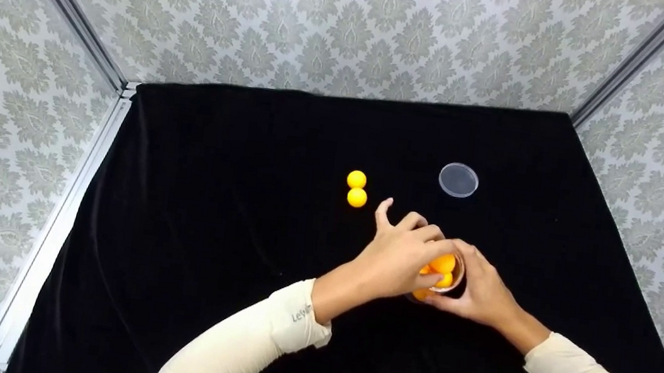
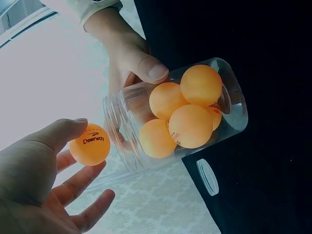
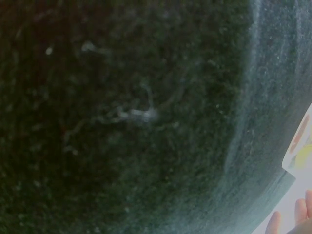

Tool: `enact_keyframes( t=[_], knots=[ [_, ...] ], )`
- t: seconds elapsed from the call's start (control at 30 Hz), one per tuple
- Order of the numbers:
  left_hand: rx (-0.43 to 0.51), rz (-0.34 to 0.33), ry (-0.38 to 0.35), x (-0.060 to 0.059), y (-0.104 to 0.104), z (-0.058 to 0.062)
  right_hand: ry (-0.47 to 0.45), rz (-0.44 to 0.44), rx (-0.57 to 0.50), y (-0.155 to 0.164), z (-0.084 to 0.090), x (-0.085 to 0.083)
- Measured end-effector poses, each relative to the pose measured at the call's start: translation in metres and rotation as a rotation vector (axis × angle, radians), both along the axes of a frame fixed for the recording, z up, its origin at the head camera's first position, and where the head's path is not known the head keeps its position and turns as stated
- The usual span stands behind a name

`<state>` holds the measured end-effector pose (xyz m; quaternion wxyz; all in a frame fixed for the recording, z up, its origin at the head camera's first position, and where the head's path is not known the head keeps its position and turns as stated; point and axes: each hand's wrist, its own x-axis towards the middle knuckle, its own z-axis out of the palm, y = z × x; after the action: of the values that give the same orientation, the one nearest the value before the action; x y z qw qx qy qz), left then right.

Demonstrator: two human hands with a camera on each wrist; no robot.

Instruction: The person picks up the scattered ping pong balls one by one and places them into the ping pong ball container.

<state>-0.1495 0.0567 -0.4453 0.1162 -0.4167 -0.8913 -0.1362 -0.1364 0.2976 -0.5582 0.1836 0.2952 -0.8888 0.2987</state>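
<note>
An orange table tennis ball printed "Deerway" is pinched between the thumb and fingers of my left hand, just outside the mouth of a clear plastic jar. Several orange balls lie inside the jar. My right hand grips the jar around its side, with its thumb showing against the wall in the left wrist view. In the right wrist view, only a few fingertips appear at the lower right corner, beside a sliver of the jar.
Two more orange balls, a farther one and a nearer one, touch each other on the black cloth left of the jar. A clear round lid lies farther back. Patterned walls stand around the table.
</note>
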Motion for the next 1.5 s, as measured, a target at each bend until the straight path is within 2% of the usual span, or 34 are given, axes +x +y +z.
enact_keyframes(
  t=[0.2, 0.43, 0.83, 1.07, 1.23, 1.5],
  knots=[
    [0.007, 0.0, 0.007, 0.0, -0.002, 0.001, 0.007, 0.003, 0.011, 0.0, 0.0, 0.0],
    [0.039, 0.006, 0.018, -0.001, -0.004, 0.002, 0.057, 0.008, 0.022, 0.0, -0.001, -0.001],
    [0.022, 0.03, 0.015, -0.007, -0.007, 0.002, 0.015, 0.005, 0.023, 0.0, 0.0, -0.001],
    [0.031, 0.057, 0.018, -0.015, -0.01, 0.004, -0.016, 0.006, 0.007, 0.001, 0.001, 0.0],
    [0.063, 0.084, 0.004, -0.023, -0.012, 0.006, -0.004, -0.01, 0.021, 0.001, 0.0, 0.0],
    [0.094, 0.145, 0.02, -0.04, -0.02, 0.002, -0.004, -0.01, 0.015, 0.0, -0.001, -0.001]
  ],
)
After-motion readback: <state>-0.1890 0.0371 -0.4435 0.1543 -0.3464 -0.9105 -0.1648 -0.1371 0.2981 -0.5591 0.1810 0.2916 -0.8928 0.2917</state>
